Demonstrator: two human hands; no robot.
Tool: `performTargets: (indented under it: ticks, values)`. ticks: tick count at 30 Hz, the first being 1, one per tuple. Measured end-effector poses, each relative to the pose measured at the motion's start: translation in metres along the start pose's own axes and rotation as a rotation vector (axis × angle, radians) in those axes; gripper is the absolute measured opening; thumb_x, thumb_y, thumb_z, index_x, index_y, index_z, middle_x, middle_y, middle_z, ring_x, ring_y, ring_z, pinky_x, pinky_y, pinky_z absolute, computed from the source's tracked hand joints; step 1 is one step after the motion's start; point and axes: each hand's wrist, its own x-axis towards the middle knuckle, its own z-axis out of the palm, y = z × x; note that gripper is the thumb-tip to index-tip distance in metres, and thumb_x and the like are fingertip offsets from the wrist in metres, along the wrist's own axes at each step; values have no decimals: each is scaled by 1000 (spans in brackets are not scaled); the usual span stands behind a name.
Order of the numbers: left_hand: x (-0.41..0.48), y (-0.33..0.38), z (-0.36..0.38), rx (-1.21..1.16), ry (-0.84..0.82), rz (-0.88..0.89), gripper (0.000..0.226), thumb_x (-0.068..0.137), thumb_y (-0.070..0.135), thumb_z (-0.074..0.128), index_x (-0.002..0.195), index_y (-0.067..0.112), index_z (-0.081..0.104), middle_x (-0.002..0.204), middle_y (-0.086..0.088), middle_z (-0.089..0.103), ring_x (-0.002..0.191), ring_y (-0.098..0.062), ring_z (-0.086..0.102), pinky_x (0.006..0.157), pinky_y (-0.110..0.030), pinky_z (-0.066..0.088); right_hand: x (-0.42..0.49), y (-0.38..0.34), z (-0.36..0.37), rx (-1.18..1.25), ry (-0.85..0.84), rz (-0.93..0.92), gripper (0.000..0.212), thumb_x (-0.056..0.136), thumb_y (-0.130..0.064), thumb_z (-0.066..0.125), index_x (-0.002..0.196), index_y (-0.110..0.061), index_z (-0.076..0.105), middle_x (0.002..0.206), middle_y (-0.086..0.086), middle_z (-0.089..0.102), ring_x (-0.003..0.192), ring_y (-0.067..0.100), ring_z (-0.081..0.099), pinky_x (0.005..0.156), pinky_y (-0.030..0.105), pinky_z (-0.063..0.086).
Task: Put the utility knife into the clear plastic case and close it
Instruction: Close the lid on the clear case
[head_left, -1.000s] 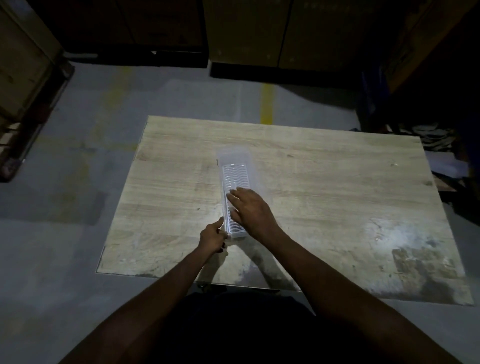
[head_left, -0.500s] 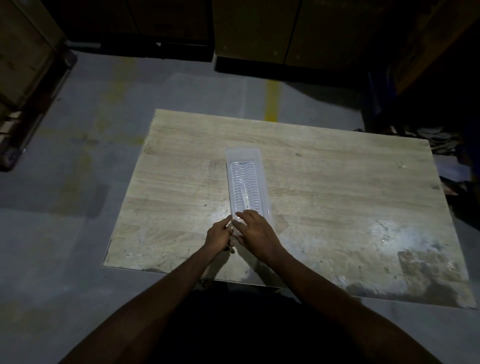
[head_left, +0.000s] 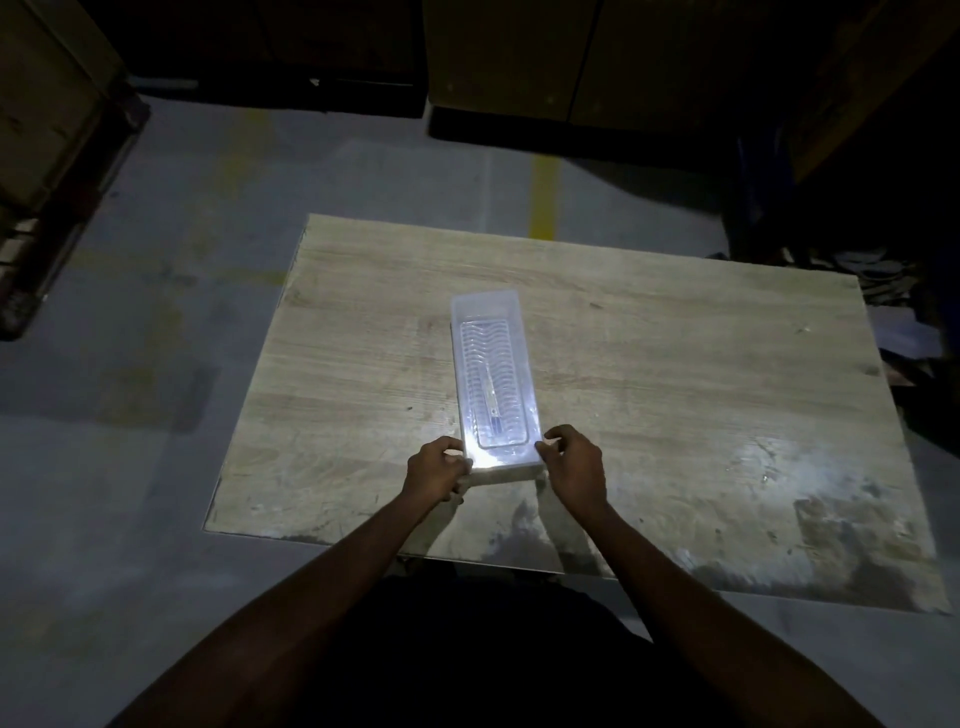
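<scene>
A long clear plastic case (head_left: 492, 364) lies lengthwise on the wooden table (head_left: 675, 364), its ribbed lid down on top. Through the lid I see the slim utility knife (head_left: 492, 397) lying along the case. My left hand (head_left: 435, 467) grips the near left corner of the case, fingers curled on its edge. My right hand (head_left: 574, 465) holds the near right corner, fingertips on the lid's rim. The near end of the case glares white under the light.
The table stands on a grey concrete floor with a yellow line (head_left: 543, 192) beyond it. Dark wooden crates (head_left: 519, 52) line the back and a pallet stack (head_left: 57, 156) stands at the left. Clutter lies in the dark at the right (head_left: 893, 312).
My right hand slid off the top of the lid to the near right corner. My left hand shifted to the near left corner. The camera view moved slightly.
</scene>
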Motion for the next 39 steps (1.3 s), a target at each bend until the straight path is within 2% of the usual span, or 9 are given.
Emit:
performTargets:
  ticks: [4,9,18,22,28,31,33,35,39]
  values:
    - [2,-1,2,22,19,43,17,81,10,67,97,15,64,64,0,65,37,-7,56,39,-18,43,2,0,2,35,-43,50,23,88,-25,67,98,-4,66,75,17,73,72,26,68,69,30,48]
    - [4,0,3,61,53,75,18,80,11,66,95,20,64,70,-6,66,46,-19,59,49,-25,47,10,0,4,95,-113,192,17,89,-24,64,81,-9,65,74,13,69,67,27,67,70,46,58]
    - [15,-3,9,142,89,89,20,83,10,61,103,13,63,90,-17,73,67,-31,67,61,-31,52,9,0,6,120,-160,259,22,93,-23,58,79,-7,64,76,12,68,69,22,65,67,28,48]
    - [17,-6,10,161,85,100,19,83,12,62,101,16,60,89,-13,72,76,-34,69,68,-37,54,4,4,2,184,-139,270,26,94,-26,58,85,-3,66,76,12,69,56,12,63,50,17,46]
    - [15,-3,10,134,58,83,16,83,9,63,92,20,55,76,-7,66,67,-25,61,66,-32,50,8,9,4,54,-159,247,28,92,-29,59,73,-9,66,73,13,71,68,25,68,75,39,56]
    - [18,-2,9,108,65,67,16,83,8,62,92,20,55,78,-9,67,67,-25,60,64,-31,48,11,-2,4,101,-121,241,9,89,-19,61,94,-13,65,91,18,73,81,28,69,76,39,57]
    - [19,-2,7,94,94,55,16,85,8,58,93,21,56,82,-12,67,67,-28,61,65,-36,50,11,-11,7,172,-143,194,32,91,-10,57,123,-13,57,106,21,71,94,31,69,81,38,57]
    - [24,-3,0,94,140,48,17,85,10,55,98,21,59,89,-17,70,74,-37,67,68,-40,53,12,-20,11,179,-181,122,50,91,-5,56,139,-14,46,108,21,70,93,28,69,81,32,55]
    - [34,-1,-23,111,198,41,20,84,11,55,101,18,63,95,-22,72,82,-41,70,72,-44,56,17,-36,28,107,-198,13,57,90,-7,58,143,-17,41,95,19,73,78,23,68,84,36,55]
